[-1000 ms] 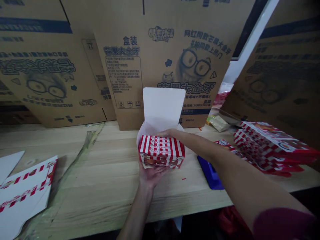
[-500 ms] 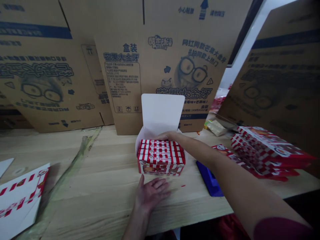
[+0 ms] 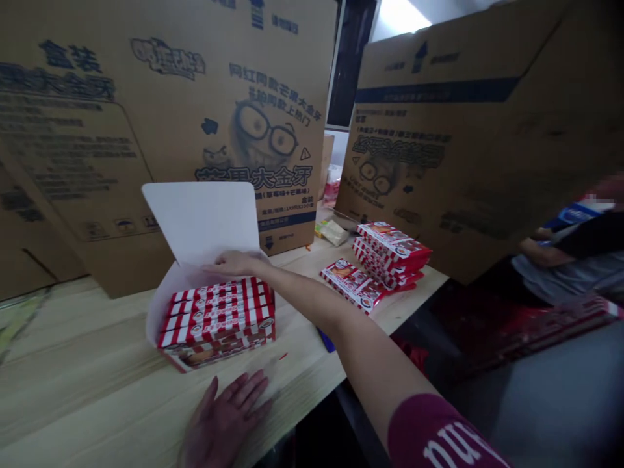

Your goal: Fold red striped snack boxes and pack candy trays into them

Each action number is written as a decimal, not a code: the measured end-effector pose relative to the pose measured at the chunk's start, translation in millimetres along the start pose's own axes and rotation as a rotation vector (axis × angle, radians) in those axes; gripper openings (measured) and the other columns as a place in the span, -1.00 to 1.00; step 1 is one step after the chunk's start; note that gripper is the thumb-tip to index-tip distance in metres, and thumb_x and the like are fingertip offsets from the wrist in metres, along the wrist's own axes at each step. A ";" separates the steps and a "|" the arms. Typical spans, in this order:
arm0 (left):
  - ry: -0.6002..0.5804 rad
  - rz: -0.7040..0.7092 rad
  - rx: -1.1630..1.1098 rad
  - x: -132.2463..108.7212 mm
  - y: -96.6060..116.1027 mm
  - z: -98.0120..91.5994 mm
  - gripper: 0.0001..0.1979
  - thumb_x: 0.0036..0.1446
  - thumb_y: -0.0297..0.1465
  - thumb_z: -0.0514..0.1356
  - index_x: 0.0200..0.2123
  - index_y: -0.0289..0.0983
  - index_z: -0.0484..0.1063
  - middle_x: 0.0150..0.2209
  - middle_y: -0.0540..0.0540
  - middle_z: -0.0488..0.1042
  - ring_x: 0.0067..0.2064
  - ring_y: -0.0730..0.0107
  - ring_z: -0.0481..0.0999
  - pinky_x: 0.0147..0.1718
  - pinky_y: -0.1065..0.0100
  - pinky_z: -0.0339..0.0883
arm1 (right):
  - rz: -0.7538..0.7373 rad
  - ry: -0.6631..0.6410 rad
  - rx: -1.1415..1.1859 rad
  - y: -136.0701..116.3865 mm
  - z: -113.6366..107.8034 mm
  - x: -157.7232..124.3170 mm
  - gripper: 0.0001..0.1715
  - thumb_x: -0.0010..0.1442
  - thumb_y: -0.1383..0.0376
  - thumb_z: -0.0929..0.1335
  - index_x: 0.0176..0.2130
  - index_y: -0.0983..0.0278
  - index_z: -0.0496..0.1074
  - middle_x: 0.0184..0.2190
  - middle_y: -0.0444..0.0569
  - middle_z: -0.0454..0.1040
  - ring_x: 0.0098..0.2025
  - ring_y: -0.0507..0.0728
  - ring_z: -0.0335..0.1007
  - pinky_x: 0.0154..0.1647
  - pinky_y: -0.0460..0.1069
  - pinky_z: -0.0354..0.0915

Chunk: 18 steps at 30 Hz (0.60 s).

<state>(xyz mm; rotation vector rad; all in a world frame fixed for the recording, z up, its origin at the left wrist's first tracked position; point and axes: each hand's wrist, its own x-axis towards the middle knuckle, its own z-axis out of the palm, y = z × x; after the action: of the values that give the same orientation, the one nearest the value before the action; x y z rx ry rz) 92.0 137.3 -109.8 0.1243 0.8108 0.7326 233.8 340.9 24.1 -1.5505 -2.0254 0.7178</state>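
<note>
A display carton [image 3: 229, 348] with red-and-white stripes stands on the wooden table, its white lid [image 3: 209, 218] raised at the back. Several small striped packs [image 3: 219, 311] fill it in a tight row. My right hand [image 3: 236, 264] reaches over them to the rear, between the packs and the lid, fingers stretched leftward and nothing visible in them. Whether it touches the packs, I cannot tell. My left hand [image 3: 227, 416] is held palm up in front of the carton, fingers apart, apart from the carton and holding nothing.
Large brown cardboard boxes [image 3: 170, 136] stand behind, with another [image 3: 419, 156] at the right. Flat striped packets [image 3: 353, 283] and a stack of them [image 3: 390, 250] lie right of the arm. A blue object [image 3: 326, 340] is partly hidden. Another person [image 3: 550, 260] is at far right.
The view has swung right, so the carton appears farther left and a person shows at the right. My right hand stays at the carton's back; my left stays open in front.
</note>
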 end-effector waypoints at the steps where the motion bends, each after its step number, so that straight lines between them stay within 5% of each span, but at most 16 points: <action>1: -0.013 -0.009 0.017 -0.1 -2.8 1.8 -0.78 0.15 -0.32 0.05 -0.18 -0.32 0.32 -0.04 -0.48 0.50 0.12 -0.20 0.41 0.02 -0.22 0.27 | -0.020 0.082 0.034 -2.5 -6.4 -7.5 -0.48 0.16 -0.08 0.31 -0.49 0.29 0.43 -0.55 -0.26 0.45 -0.21 0.10 0.42 -0.02 0.00 0.31; 5: -0.088 -0.006 0.125 -3.3 -15.6 20.7 -0.75 0.07 -0.24 0.11 -0.30 -0.30 0.40 -0.19 -0.37 0.58 -0.04 -0.08 0.55 0.01 -0.14 0.32 | -0.096 0.547 0.549 6.7 -44.4 -83.6 -0.56 0.00 -0.04 0.43 -0.29 0.24 0.43 -0.35 -0.19 0.50 -0.24 0.08 0.43 -0.11 -0.03 0.37; 8: -0.223 0.192 0.290 -8.1 -22.2 66.0 -0.70 0.06 -0.16 0.14 -0.33 -0.28 0.44 -0.33 -0.25 0.59 -0.17 0.02 0.59 -0.01 -0.12 0.34 | 0.016 0.794 0.735 41.9 -82.2 -178.2 -0.57 -0.02 -0.02 0.43 -0.27 0.21 0.38 -0.35 -0.16 0.46 -0.33 0.05 0.41 -0.20 -0.02 0.40; 11: -0.454 0.342 0.406 -0.2 -19.3 145.0 -0.70 0.02 -0.17 0.21 -0.32 -0.30 0.46 -0.32 -0.22 0.57 -0.21 0.10 0.56 -0.04 -0.04 0.37 | 0.285 1.159 0.921 90.4 -123.8 -271.7 -0.58 -0.16 0.11 0.53 -0.36 0.20 0.34 -0.42 -0.19 0.39 -0.38 0.02 0.36 -0.32 -0.08 0.38; 13: -0.559 0.373 0.430 21.0 -15.4 208.9 -0.71 0.01 -0.19 0.24 -0.33 -0.31 0.45 -0.30 -0.19 0.54 -0.21 0.18 0.54 -0.09 0.08 0.39 | 0.472 1.288 0.972 121.5 -151.7 -317.2 -0.60 -0.12 0.15 0.53 -0.38 0.20 0.32 -0.44 -0.20 0.37 -0.41 0.00 0.33 -0.41 -0.12 0.35; 16: -0.493 0.312 0.450 75.4 -19.1 301.2 -0.71 0.01 -0.18 0.26 -0.31 -0.28 0.39 -0.34 -0.11 0.47 -0.20 0.23 0.52 -0.14 0.11 0.39 | 0.766 1.339 0.989 158.7 -188.8 -350.0 -0.63 0.01 0.05 0.47 -0.38 0.21 0.31 -0.50 -0.16 0.34 -0.46 0.02 0.31 -0.51 -0.12 0.32; 18: -0.385 0.261 0.490 116.8 -31.0 350.1 -0.62 -0.05 -0.12 0.32 -0.27 -0.26 0.38 -0.35 -0.11 0.44 -0.11 0.07 0.48 -0.15 0.01 0.38 | 0.878 1.312 0.997 176.6 -207.3 -352.7 -0.60 0.07 -0.02 0.42 -0.38 0.21 0.30 -0.54 -0.14 0.33 -0.50 0.04 0.31 -0.53 -0.09 0.33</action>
<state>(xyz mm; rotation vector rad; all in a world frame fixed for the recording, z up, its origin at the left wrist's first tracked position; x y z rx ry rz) 407.2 247.3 50.5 0.8003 0.5933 0.7115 580.1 60.9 38.5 -1.4700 0.0525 0.5461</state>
